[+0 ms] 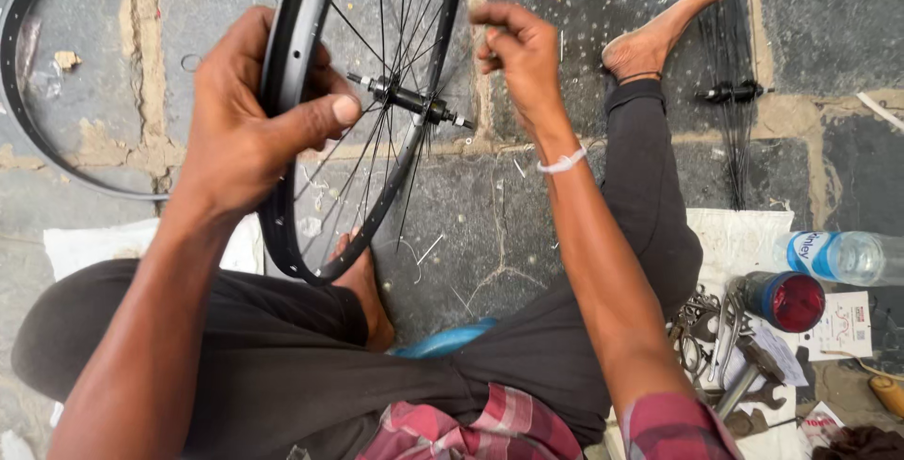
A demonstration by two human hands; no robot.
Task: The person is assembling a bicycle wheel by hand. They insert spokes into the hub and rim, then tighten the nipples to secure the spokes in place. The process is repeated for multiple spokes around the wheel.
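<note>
L hand (247, 130): your fingers clamped on wheel rim (282, 55), thumb across.
R hand (518, 46): fingertips pinched together by spokes (400, 17); held item unclear.
Hub (410, 102): btwn both hands.

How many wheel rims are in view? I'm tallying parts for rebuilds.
2: the spoked rim gripped by the left hand, and a bare rim flat on the stone floor at far left, partly cut off. Others may lie outside view.

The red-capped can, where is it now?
In the head view the red-capped can lies at the right, on the white cloth, just below the plastic water bottle and beside the metal tools.
</note>
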